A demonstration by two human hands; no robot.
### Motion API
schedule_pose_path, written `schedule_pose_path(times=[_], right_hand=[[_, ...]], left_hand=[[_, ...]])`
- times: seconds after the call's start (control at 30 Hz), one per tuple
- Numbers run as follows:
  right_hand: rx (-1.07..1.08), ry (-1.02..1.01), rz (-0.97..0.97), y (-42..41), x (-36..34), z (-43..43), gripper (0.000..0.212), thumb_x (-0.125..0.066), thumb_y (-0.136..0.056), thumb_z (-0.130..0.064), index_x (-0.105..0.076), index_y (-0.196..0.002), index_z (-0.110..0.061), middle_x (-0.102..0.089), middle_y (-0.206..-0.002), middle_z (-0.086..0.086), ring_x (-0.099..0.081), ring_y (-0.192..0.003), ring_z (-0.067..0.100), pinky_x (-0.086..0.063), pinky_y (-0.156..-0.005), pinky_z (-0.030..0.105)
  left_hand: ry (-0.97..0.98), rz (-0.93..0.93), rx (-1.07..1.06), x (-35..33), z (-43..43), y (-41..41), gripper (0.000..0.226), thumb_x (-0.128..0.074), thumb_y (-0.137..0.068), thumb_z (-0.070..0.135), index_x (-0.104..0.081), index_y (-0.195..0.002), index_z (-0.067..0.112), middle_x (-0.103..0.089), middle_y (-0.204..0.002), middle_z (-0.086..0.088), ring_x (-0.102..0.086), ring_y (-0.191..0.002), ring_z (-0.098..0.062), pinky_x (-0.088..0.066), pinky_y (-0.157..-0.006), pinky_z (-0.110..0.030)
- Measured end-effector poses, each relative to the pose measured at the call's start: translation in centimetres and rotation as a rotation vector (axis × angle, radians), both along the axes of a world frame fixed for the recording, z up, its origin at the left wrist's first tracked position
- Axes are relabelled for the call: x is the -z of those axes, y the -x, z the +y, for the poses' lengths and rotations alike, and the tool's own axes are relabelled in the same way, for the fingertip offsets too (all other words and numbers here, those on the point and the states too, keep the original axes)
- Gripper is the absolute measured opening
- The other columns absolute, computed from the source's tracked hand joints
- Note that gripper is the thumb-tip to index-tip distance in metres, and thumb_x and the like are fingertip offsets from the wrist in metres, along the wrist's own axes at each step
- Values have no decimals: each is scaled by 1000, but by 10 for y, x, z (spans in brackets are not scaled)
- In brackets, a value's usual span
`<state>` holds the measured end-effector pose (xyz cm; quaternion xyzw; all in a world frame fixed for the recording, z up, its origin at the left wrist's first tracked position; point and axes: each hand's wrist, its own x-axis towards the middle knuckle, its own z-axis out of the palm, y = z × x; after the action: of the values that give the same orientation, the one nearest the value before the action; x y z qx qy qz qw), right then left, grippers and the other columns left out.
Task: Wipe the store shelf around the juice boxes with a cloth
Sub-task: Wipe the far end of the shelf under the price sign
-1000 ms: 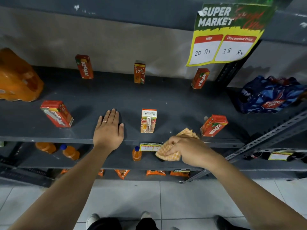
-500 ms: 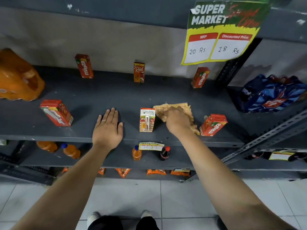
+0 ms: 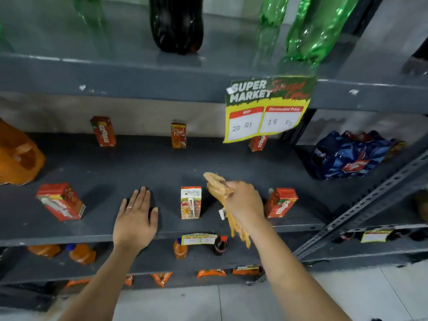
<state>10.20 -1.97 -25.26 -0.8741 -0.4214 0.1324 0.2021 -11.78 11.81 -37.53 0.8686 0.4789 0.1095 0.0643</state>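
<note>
on the shelf [image 3: 162, 167], right hand [image 3: 245, 202] gripping cloth [image 3: 217, 184], long axis near-vertical

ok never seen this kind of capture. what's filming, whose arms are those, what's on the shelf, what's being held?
There is no machine here: a person wears one wide-angle camera on the head, looking forward and down, so the two bare arms are their own.

The left hand lies flat and open on the grey shelf. The right hand has its grip closed on a tan cloth, bunched up and hanging partly below the wrist.

On that shelf stand small juice boxes, well apart: three at the back, three near the front, including a white-topped box between the hands and a red box just right of the cloth. A yellow price sign hangs from the shelf above, which carries large bottles. Small bottles and packets sit on the lower shelves.
</note>
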Motion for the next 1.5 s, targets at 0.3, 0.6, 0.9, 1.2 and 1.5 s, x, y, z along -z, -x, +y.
schedule_pose_path(times=[0.3,0.6,0.9,1.2,1.5], right_hand=[[-152,252,-128,28,40,-25,37,-43,-88,-5,-69,-110,-21,-69,-114,3,-60,-110,26,-51,-88,35],[-168,-456,113,-40,-93,-83,30,-51,-78,-48,-65,-103,-41,-70,-93,-16,-65,-88,-1,-50,-79,18],[-122,-111,117,-202,-51,30,28,-59,-87,-30,-68,-111,-22,-70,-107,2,-65,-100,21,-50,-84,28],[-445,160,219,-175,-31,89,56,-51,-84,-57,-65,-120,-17,-65,-125,6,-60,-111,19,-43,-89,26],[-833,677,-155,-182,-28,89,20,-58,-92,-15,-68,-103,-2,-67,-98,10,-58,-86,22,-40,-58,22]], left_hand=[[-70,-378,40,-10,-13,6,52,-33,-91,30,-55,-129,4,-56,-134,-15,-47,-128,-31,-35,-107,-52],[-157,-618,503,-16,-132,-48,26,-47,-88,19,-72,-94,17,-68,-109,-2,-59,-96,-19,-45,-84,-29],[109,-523,292,-14,-105,-174,35,-40,-90,23,-66,-112,15,-59,-126,0,-54,-115,-19,-45,-97,-40],[21,-217,182,0,-101,-192,47,-35,-93,28,-60,-126,5,-54,-138,-9,-47,-129,-25,-33,-109,-37],[10,-214,178,-2,-103,-193,46,-35,-92,26,-59,-126,6,-55,-137,-8,-46,-130,-23,-35,-109,-37]])
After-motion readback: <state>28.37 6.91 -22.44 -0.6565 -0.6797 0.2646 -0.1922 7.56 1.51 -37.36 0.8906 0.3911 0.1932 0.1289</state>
